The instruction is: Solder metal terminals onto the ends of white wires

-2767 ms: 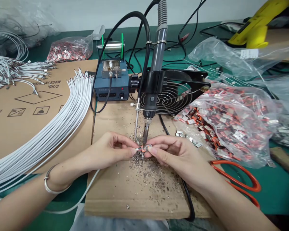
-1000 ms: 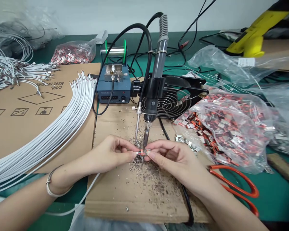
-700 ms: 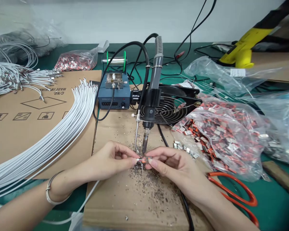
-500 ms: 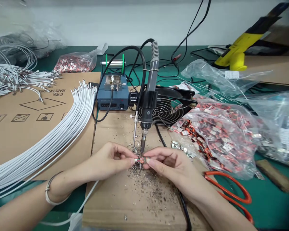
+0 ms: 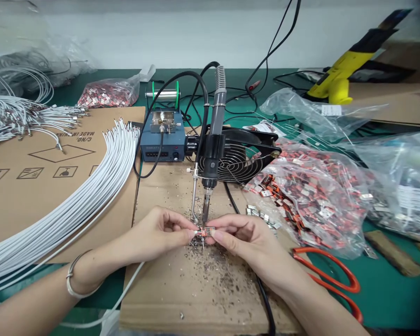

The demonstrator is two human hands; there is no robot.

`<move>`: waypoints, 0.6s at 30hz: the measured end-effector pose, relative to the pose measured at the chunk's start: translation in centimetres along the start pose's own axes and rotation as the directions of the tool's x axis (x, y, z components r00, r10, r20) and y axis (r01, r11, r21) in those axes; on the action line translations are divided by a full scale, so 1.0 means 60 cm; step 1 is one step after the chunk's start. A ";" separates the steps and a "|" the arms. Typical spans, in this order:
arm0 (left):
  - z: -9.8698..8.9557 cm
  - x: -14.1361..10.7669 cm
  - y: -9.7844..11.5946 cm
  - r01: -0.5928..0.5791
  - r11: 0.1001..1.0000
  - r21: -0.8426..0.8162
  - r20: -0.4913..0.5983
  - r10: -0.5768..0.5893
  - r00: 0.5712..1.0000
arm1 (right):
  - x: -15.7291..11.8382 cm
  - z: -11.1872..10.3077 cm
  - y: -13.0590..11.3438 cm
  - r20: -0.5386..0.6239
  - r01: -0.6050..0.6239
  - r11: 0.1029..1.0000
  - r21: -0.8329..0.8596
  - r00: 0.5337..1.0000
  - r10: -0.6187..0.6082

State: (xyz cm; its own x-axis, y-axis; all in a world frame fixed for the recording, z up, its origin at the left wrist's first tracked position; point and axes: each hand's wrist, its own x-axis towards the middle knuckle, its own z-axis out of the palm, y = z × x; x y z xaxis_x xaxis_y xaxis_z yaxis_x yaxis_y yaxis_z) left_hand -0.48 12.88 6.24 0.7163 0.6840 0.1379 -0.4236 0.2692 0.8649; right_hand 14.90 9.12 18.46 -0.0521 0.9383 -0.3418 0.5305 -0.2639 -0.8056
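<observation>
Under the tip of a mounted soldering iron (image 5: 206,205), my two hands meet over a cardboard sheet. My left hand (image 5: 161,232) pinches the end of a white cable (image 5: 128,284), whose length trails out below my wrist. Between thumb and finger of my right hand (image 5: 247,235) is a small red-and-silver connector piece (image 5: 207,231). The cable end and the connector meet right at the iron's tip; the exact joint is too small to make out. A thin metal solder feed tube (image 5: 194,196) comes down beside the iron.
Left lies a bundle of white cables (image 5: 101,200). Behind stand a blue solder feeder (image 5: 163,144) with a solder spool and a black fan (image 5: 238,161). To the right are a bag of red-and-silver connectors (image 5: 315,196), orange-handled scissors (image 5: 336,275) and a yellow heat gun (image 5: 343,74). Solder bits litter the cardboard (image 5: 168,298).
The view has shifted slightly. Both hands keep their hold under the iron, and more of the connector's silver part shows between the fingers.
</observation>
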 end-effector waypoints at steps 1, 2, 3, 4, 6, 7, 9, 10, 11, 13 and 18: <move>0.000 -0.001 0.003 0.013 1.000 0.002 -0.001 -0.013 1.000 | 0.001 0.000 0.000 0.000 -0.001 1.000 -0.001 1.000 0.001; 0.001 -0.001 0.005 0.032 0.999 0.009 0.000 -0.032 1.000 | 0.001 0.001 0.000 0.000 -0.004 1.000 -0.008 1.000 0.004; 0.001 -0.002 0.008 0.055 0.998 0.015 0.001 -0.055 0.999 | 0.002 0.001 0.000 0.000 -0.008 1.000 -0.017 1.000 0.008; 0.001 -0.002 0.009 0.076 0.997 0.019 0.005 -0.076 0.997 | 0.002 0.001 0.000 -0.001 -0.013 1.000 -0.028 1.000 0.013; -0.001 -0.003 0.009 0.106 0.994 0.034 0.021 -0.107 0.994 | 0.002 0.000 0.002 0.000 -0.018 0.999 -0.051 1.000 0.018; -0.001 -0.003 0.008 0.113 0.993 0.040 0.025 -0.114 0.993 | 0.002 0.000 0.002 0.002 -0.019 0.998 -0.057 1.000 0.019; -0.003 -0.002 0.003 0.112 0.993 0.045 0.038 -0.113 0.993 | 0.003 -0.002 0.004 0.001 -0.021 0.997 -0.068 1.000 0.021; -0.003 -0.001 0.001 0.108 0.994 0.036 0.045 -0.109 0.993 | 0.003 -0.002 0.004 0.000 -0.022 0.997 -0.077 1.000 0.022; -0.003 -0.001 -0.001 0.109 0.994 0.020 0.053 -0.110 0.992 | 0.004 -0.003 0.004 0.000 -0.024 0.996 -0.089 1.000 0.024; -0.001 -0.001 -0.005 0.116 0.993 -0.010 0.074 -0.115 0.991 | 0.004 -0.005 0.002 0.017 -0.017 0.993 -0.114 1.000 0.019; 0.010 -0.032 -0.003 0.081 0.997 -0.006 0.143 -0.079 0.987 | -0.029 -0.001 -0.011 0.096 0.050 0.972 -0.228 0.995 -0.029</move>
State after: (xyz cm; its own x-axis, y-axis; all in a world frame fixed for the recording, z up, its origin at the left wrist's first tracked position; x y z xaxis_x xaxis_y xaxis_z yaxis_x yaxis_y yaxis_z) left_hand -1.47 11.11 6.09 0.8196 0.5564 0.1367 -0.3678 0.3280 0.8701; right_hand 14.70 7.68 19.64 -0.1481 0.9198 -0.3635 0.7065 -0.1588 -0.6897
